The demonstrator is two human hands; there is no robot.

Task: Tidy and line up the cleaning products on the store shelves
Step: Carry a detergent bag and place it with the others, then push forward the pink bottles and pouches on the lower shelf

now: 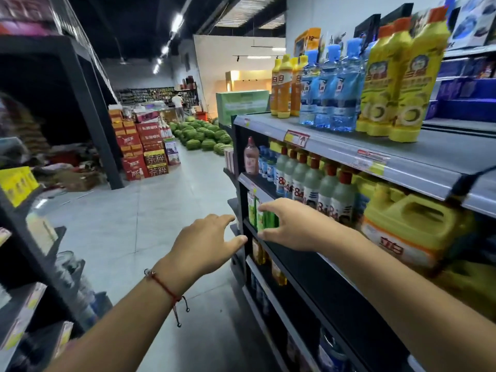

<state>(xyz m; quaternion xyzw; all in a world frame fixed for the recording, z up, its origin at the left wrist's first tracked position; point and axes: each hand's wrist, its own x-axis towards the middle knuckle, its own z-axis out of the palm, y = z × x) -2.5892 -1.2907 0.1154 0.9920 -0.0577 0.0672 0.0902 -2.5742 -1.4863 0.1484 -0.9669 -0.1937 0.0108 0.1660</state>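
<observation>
Shelving (402, 154) on our right carries the cleaning products in several tiers. On the top tier we note yellow bottles with orange caps (402, 76), clear blue bottles (330, 84) beside them, and orange-yellow bottles (281, 84) farther along. The tier below holds a row of pale bottles with red caps (314, 183), a pink bottle (251, 157) at the far end, and a large yellow jug (413, 224) nearest us.

Our right hand (292, 226) reaches to the third tier and grips a green pack (264, 220), fingers over its top and thumb under it; a second green pack (251, 210) stands just beside it at the shelf end. Our left hand (206, 242) hovers near the shelf's end post with fingers extended and holds nothing; a red cord bracelet (166, 288) sits on that wrist.

Down the aisle we record stacked red cartons (142, 146) and a pile of watermelons (201, 132) on the floor.
</observation>
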